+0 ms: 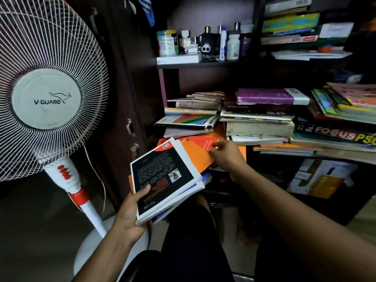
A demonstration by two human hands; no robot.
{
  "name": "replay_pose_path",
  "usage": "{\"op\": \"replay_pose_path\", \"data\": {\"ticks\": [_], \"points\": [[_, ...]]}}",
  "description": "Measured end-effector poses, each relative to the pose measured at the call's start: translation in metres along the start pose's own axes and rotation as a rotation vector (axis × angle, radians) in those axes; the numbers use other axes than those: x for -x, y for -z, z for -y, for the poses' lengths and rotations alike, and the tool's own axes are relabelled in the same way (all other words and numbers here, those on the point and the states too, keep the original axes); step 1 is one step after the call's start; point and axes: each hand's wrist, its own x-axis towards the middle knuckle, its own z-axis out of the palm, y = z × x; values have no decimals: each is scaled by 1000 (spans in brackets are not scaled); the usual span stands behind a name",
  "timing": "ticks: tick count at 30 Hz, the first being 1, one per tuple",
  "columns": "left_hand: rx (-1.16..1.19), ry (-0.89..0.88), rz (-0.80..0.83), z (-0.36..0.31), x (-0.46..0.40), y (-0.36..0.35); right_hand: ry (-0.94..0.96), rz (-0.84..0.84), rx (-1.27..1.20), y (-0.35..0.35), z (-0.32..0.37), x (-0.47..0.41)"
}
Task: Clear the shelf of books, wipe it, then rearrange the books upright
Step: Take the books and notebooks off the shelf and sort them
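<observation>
Dark wooden shelf [203, 65], front edge: right hand [225, 154] pinches an orange book [196, 152] under the piles. Left hand [130, 212] grips pulled books [164, 180]. Slide it out level, lest the piles [258, 119] topple.

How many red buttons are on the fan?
4, in a row down the white neck of the fan, just below its cage: the top button, the next, the third, and the lowest.
</observation>
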Motion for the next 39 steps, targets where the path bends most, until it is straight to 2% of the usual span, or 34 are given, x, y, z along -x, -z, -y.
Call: {"op": "replay_pose_path", "data": {"ticks": [5,6,9,11,13,17,22,24,27,30,32,39], "points": [[13,24,-34,-2,-2,7,-52,256,-206,9,-14,39],[7,26,-45,0,-1,7,-37,239,-174,14,-17,38],[-10,-7,-70,5,1,8,55,-6,-13,28,-25,10],[-23,-82,-77,7,1,13,99,-46,62,30,-17,-1],[-42,-174,-55,7,2,17,124,59,171,29,-3,-4],[-84,-278,12,-1,9,13,15,277,238,40,15,-7],[-111,-330,146,-21,18,-12,16,452,75,68,16,9],[-126,-356,206,-28,23,-31,49,463,-39,85,14,23],[-138,-354,303,-36,22,-61,78,403,-350,130,-5,45],[-307,-375,492,-26,22,-106,81,340,-578,193,-34,83],[-438,-398,605,-4,22,-143,60,316,-620,236,-44,119],[-580,-269,1006,101,55,-286,-7,-154,-523,370,-99,254]]}}
